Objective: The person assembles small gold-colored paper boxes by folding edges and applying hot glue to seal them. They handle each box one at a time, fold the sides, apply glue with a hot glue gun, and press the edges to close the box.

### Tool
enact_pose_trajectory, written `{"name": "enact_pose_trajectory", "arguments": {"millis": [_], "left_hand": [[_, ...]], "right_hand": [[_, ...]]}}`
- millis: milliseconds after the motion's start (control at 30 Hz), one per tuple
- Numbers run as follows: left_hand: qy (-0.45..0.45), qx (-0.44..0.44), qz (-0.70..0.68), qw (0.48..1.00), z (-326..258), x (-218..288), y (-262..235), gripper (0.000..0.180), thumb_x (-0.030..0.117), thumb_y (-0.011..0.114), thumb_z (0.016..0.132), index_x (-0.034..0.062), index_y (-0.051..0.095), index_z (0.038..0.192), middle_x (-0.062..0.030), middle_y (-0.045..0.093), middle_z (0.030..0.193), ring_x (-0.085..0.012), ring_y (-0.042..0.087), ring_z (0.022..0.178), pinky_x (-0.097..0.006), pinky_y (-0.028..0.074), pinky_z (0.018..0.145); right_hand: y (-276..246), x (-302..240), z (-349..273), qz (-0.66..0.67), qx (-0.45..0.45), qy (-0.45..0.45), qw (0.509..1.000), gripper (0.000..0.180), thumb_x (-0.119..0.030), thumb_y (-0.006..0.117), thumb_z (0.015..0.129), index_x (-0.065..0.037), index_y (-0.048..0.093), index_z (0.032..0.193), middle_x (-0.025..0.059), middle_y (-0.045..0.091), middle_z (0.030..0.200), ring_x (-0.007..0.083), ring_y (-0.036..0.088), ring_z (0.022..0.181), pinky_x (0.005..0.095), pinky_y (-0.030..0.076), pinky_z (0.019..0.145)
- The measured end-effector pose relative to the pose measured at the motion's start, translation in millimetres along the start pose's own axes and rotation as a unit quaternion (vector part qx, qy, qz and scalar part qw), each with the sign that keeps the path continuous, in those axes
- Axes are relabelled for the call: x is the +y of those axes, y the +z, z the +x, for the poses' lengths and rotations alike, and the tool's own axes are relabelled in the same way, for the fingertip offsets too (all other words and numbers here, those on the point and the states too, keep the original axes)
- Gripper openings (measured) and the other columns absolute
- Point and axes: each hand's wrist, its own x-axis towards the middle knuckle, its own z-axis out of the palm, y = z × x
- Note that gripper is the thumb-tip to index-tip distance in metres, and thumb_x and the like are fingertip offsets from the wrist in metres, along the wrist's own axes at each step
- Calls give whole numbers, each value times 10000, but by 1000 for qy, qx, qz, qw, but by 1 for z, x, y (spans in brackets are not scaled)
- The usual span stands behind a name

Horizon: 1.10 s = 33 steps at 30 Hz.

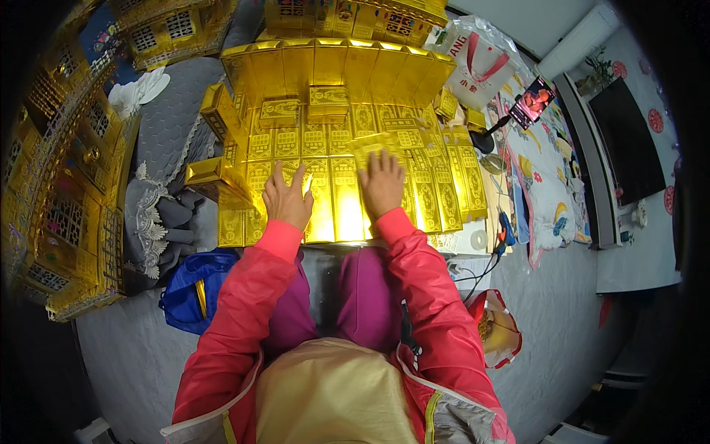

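Rows of shiny gold printed paper boxes (320,194) lie side by side on the work surface in front of me. My left hand (287,198) rests on them, fingers spread, holding nothing. To its right, my right hand (383,182) lies palm down with its fingers extended over the near edge of a slightly blurred flat gold piece (372,143); whether the thumb grips it I cannot tell. Two smaller gold boxes, one flat (279,113) and one thicker (328,104), sit on the rows farther back. A wall of upright gold boxes (336,70) stands along the far side.
Gold model buildings (74,170) stand at left and back. A phone (534,102) on a stand, a white bag with red handles (477,70) and a glue gun (506,231) are at right. On the floor are a blue bag (185,296) and a red-trimmed bag (501,333).
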Motion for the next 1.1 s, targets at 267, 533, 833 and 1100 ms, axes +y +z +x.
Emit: {"name": "enact_pose_trajectory", "arguments": {"millis": [267, 533, 833, 1100], "left_hand": [[-34, -11, -20, 999, 0, 3, 6, 638, 237, 703, 832, 163, 457, 1416, -185, 255, 1514, -395, 283, 1337, -514, 283, 1071], [-68, -23, -37, 997, -2, 3, -1, 708, 272, 762, 784, 146, 458, 1411, -188, 265, 1504, -390, 335, 1277, -494, 330, 1031], [-57, -6, -61, 996, -1, 0, 5, 738, 238, 768, 776, 71, 427, 1408, -225, 248, 1494, -421, 303, 1310, -514, 305, 1069], [-50, 3, -55, 997, -2, 0, 12, 762, 245, 777, 775, 92, 406, 1423, -213, 236, 1504, -425, 297, 1316, -529, 297, 1071]], "right_hand": [[-8, -11, 59, 195, 78, -29, 977, 294, -89, 567, 859, 42, 546, 1122, 234, 556, 1183, 404, 524, 1066, 459, 436, 936], [8, -109, 103, 267, 17, -191, 945, 321, -75, 590, 855, 35, 533, 1151, 221, 558, 1143, 404, 550, 1031, 441, 469, 902], [15, -144, 127, 148, 80, -218, 961, 494, -91, 652, 788, 53, 505, 1238, 226, 497, 1330, 384, 477, 1200, 429, 436, 985], [0, -98, 141, 129, -7, 54, 990, 684, -373, 674, 858, 6, 430, 1373, 238, 410, 1434, 397, 502, 1191, 438, 474, 943]]}}
